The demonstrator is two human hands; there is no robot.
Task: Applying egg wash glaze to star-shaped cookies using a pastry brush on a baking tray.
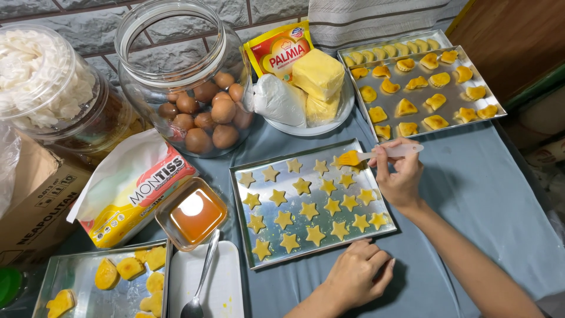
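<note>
Two hands at the star-cookie tray (244, 227): right hand (399, 176) pinches a pastry brush (376, 154) over its far corner; left hand (355, 272), fingers curled, rests against its near edge.

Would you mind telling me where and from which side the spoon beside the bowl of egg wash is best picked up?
Grip the spoon by its long thin handle, near the upper end, coming from above. The handle slants up toward the small bowl, while the spoon's bowl rests low on the white tray.
</note>
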